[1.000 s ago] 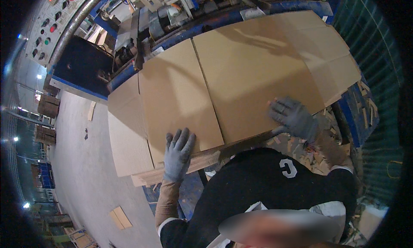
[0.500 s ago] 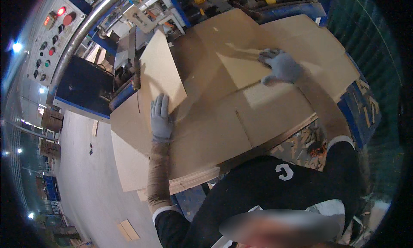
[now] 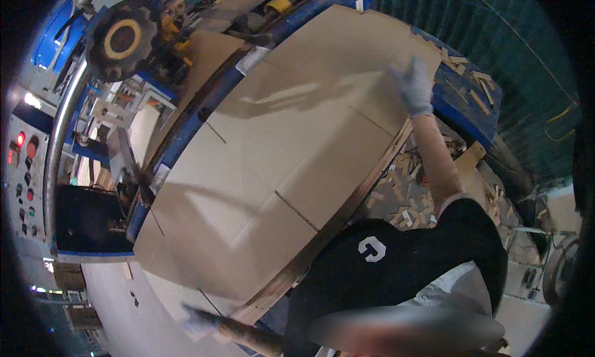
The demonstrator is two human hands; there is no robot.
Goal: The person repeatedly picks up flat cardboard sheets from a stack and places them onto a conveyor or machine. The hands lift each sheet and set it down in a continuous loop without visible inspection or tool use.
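Note:
A large slotted cardboard sheet (image 3: 248, 165) lies flat on top of a stack (image 3: 266, 301), running from the near left to the far right. My right hand (image 3: 414, 89), in a grey glove, is over the sheet's far right end with its fingers apart; whether it touches the cardboard I cannot tell. At the sheet's near left end is my gloved left hand (image 3: 201, 321), smeared by motion, so its grip does not show. Past the blue rail, another piece of cardboard (image 3: 214, 56) sits inside the machine.
A blue machine rail (image 3: 217, 96) borders the sheet's far side. At the left stand a control panel (image 3: 26, 177) with lit buttons, a metal pipe (image 3: 62, 127) and a black handwheel (image 3: 123, 39). Cardboard scraps (image 3: 403, 189) litter the area right of the stack.
My view has turned. My left hand has left the raised cardboard piece for the stack's near left end; my right hand has shifted to the far right end. That raised piece no longer covers the stack.

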